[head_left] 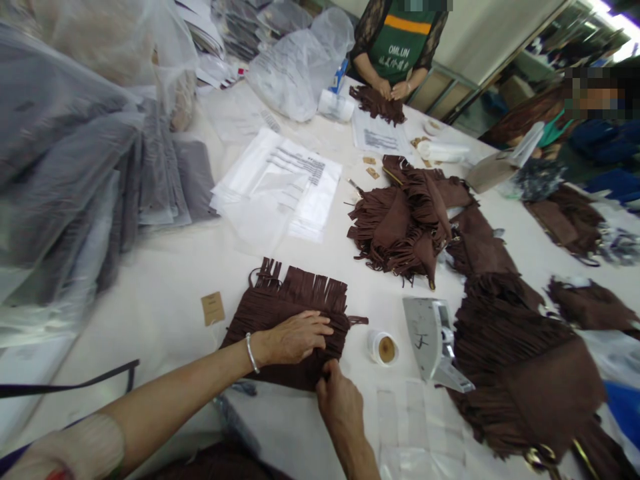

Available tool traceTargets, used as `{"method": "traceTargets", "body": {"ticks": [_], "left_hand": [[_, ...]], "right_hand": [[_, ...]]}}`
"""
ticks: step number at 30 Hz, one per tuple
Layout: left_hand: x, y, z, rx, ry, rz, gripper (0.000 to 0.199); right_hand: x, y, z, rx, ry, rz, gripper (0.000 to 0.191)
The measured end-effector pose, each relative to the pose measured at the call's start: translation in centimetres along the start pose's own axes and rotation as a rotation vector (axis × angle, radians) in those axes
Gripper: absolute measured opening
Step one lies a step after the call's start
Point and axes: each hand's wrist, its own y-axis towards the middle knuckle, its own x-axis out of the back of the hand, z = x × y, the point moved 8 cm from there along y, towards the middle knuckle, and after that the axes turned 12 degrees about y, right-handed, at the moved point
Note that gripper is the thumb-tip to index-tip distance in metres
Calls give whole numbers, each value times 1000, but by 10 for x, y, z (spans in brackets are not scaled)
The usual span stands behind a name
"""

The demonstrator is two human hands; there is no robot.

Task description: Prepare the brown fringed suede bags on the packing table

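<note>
A dark brown fringed bag (287,300) lies on the white table in front of me, its fringe spread out along the far edge. My left hand (297,337), with a bracelet at the wrist, rests across the bag, fingers stretched over the strips. At the bag's near right corner, my right hand (340,398) is closed, thumb and fingers pinching the edge; the exact bit between them is hidden. A tan paper tag (213,309) on a thin string lies left of the bag. Right of it stands a small white jar (383,348) with brown contents.
A metal tape dispenser (425,340) stands right of the jar. More brown fringed bags (400,223) are heaped beyond and to the right. Printed plastic bags (285,180) lie ahead; wrapped grey pieces (65,180) are stacked left. Across the table a co-worker (397,50) handles brown fringe.
</note>
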Motion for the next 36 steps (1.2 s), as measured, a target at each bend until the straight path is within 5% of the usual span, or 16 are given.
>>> {"method": "traceTargets", "body": {"ticks": [5, 10, 13, 17, 20, 23, 27, 31, 36], "left_hand": [[0, 0, 1, 12, 0, -3, 29], [-5, 0, 2, 9, -6, 13, 27], [-4, -2, 2, 9, -12, -5, 24], [8, -4, -3, 24, 40, -71, 24], [18, 1, -13, 30, 141, -119, 26], [11, 11, -15, 106, 263, -97, 54], [-10, 19, -2, 237, 355, -68, 80], [-17, 20, 1, 248, 386, -99, 70], [-9, 19, -10, 197, 426, -145, 34]], "right_hand": [[-1, -2, 28, 66, 191, 78, 19], [-10, -28, 78, 339, 83, -62, 15], [-6, -43, 101, 535, 249, -101, 10], [45, -16, 62, 461, 419, -307, 18], [85, 29, 18, 369, 185, -461, 27], [90, 80, -9, 313, -71, -314, 43], [89, 115, -15, 309, -133, -194, 26], [91, 123, -10, 311, -141, -115, 15], [97, 111, -15, 282, -39, -28, 16]]}}
